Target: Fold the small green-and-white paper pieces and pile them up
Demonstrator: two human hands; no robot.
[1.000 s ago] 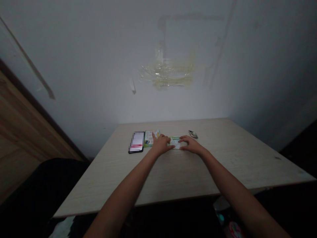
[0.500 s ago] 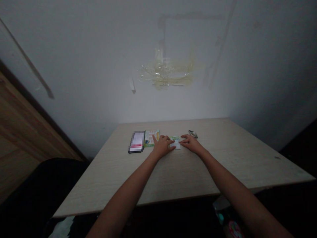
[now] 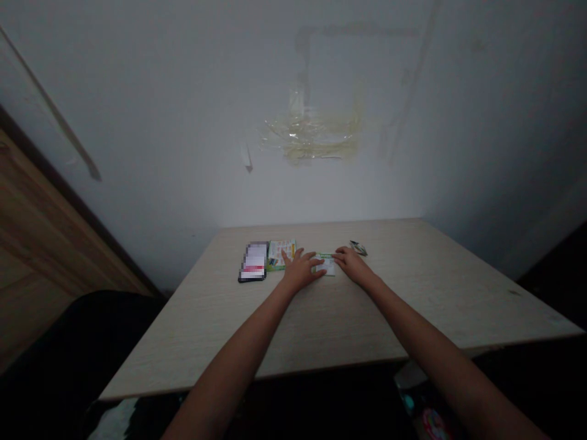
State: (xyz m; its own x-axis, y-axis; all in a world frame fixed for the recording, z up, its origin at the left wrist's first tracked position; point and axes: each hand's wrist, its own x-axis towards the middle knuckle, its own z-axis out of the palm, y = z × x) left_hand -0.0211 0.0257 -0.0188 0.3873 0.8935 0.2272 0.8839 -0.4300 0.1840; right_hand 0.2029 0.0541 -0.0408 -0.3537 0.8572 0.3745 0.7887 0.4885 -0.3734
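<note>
A small green-and-white piece, perhaps paper or a packet [image 3: 326,265], lies flat on the table between my hands. My left hand [image 3: 300,270] rests at its left side with the fingers spread, its fingertips and thumb on the piece. Fingers drawn together, my right hand [image 3: 352,265] grips at the upper right edge; its exact hold is too small to make out. Partly behind my left hand lies a larger printed sheet or booklet [image 3: 281,252] with green edges and colourful print.
A phone [image 3: 253,263] with a lit, blurred screen lies left of the printed sheet. Beyond my right hand is a small dark-and-white crumpled scrap [image 3: 358,247]. The pale wooden table [image 3: 321,324] meets a wall [image 3: 183,122] bearing peeling tape [image 3: 316,137].
My right hand has moved slightly up and left onto the small piece's upper right edge, its fingers now closer together. My left hand stays nearly still.
</note>
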